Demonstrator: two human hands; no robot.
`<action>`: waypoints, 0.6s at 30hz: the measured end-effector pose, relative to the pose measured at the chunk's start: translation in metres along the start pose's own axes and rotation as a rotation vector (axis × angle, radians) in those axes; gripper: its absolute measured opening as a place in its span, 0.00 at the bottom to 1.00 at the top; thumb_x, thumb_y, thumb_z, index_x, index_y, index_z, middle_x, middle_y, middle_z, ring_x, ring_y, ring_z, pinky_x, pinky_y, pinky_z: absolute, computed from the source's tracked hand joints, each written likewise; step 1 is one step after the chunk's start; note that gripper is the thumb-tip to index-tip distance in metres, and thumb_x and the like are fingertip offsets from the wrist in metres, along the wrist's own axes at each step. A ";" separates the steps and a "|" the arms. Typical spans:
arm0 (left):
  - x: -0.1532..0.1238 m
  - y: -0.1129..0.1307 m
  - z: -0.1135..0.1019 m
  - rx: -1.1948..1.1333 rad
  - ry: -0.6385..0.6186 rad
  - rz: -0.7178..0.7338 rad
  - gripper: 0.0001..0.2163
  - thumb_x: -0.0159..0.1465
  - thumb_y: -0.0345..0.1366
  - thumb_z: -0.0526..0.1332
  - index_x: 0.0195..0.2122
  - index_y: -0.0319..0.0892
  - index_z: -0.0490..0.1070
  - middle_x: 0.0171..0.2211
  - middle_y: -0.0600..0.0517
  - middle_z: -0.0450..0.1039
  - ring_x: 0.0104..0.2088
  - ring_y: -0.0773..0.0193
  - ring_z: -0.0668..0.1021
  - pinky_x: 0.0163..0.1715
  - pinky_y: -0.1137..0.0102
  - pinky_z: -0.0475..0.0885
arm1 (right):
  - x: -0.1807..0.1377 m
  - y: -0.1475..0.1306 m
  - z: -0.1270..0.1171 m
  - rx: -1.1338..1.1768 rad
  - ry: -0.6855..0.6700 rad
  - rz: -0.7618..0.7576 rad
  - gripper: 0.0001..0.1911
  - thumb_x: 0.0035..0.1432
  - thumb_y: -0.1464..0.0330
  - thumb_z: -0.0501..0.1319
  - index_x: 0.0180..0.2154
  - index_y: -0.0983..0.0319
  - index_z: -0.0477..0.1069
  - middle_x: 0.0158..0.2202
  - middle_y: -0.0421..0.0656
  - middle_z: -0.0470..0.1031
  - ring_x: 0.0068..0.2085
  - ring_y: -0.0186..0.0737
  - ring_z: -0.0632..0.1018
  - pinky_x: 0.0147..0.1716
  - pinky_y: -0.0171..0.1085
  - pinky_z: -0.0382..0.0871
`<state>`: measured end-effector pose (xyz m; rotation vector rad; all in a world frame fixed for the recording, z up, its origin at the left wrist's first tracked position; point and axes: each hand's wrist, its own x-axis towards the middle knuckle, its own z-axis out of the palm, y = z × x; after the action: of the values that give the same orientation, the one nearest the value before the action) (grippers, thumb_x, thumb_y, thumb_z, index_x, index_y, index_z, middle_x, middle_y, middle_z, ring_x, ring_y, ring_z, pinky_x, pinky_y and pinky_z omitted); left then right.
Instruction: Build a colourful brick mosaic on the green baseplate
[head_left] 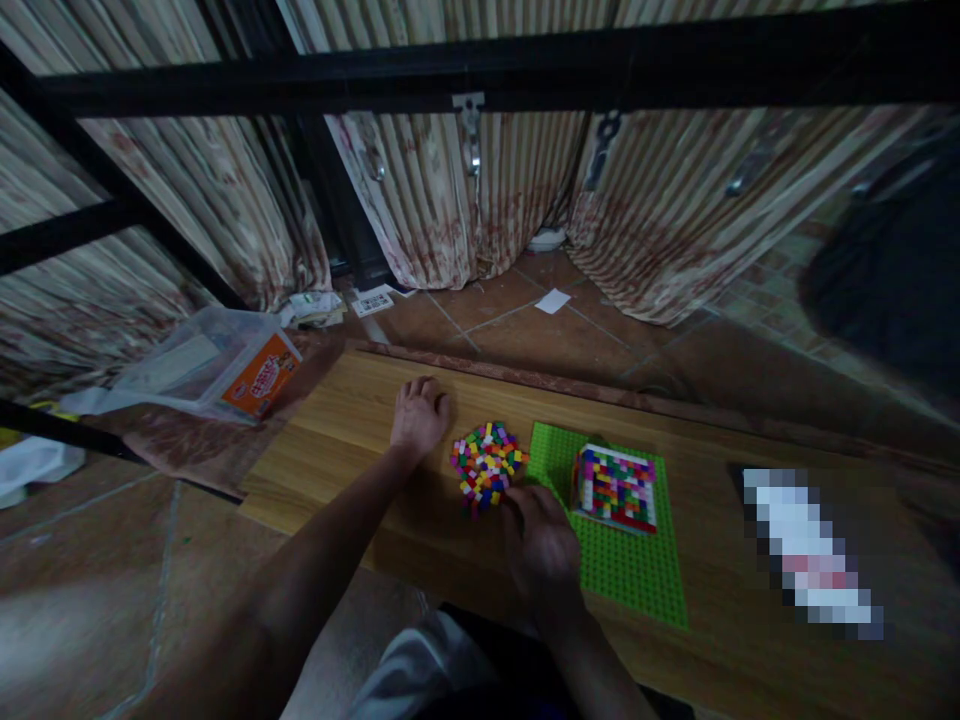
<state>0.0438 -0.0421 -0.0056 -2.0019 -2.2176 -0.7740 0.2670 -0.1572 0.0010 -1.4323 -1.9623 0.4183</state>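
A loose pile of small multicoloured building bricks (487,465) lies on the wooden table. My right hand (546,545) is at the pile's lower right edge, thumb and fingers drawn together at the bricks; whatever is between the fingertips is too small to make out. To the left of the pile, my left hand (420,418) rests on the tabletop, fingers curled in, with nothing visible in it. Right of the pile lies a green studded baseplate (637,580), partly behind my right hand. On it stands a low block built of multicoloured bricks (619,487), with white along its edges.
The wooden table (315,430) runs across in front of me. A clear plastic box (202,360) with an orange label stands beyond its left end. A pixelated pale object (810,550) lies at the right. Striped curtains (517,190) hang behind a dark frame.
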 end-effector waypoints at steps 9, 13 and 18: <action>0.000 -0.003 0.002 -0.122 0.055 0.006 0.12 0.63 0.37 0.54 0.44 0.39 0.70 0.46 0.43 0.72 0.49 0.54 0.72 0.53 0.57 0.66 | 0.002 0.000 -0.001 0.067 0.006 0.008 0.10 0.65 0.69 0.54 0.35 0.60 0.74 0.37 0.45 0.77 0.38 0.42 0.77 0.35 0.39 0.70; -0.001 -0.007 -0.006 -0.268 0.196 -0.065 0.13 0.63 0.38 0.54 0.46 0.39 0.69 0.47 0.43 0.72 0.50 0.56 0.72 0.53 0.60 0.67 | -0.004 -0.001 -0.011 0.232 0.012 0.097 0.09 0.64 0.67 0.55 0.36 0.60 0.74 0.36 0.45 0.78 0.37 0.42 0.79 0.36 0.38 0.72; -0.026 0.003 -0.030 -0.370 0.246 -0.044 0.13 0.64 0.40 0.55 0.46 0.40 0.69 0.45 0.44 0.73 0.49 0.58 0.74 0.51 0.60 0.69 | -0.019 0.000 -0.027 0.444 -0.002 0.292 0.08 0.61 0.64 0.58 0.36 0.59 0.75 0.34 0.42 0.79 0.35 0.41 0.80 0.34 0.36 0.73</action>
<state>0.0417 -0.0781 0.0121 -1.8690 -2.1032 -1.4407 0.2884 -0.1779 0.0144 -1.4165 -1.5335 0.9226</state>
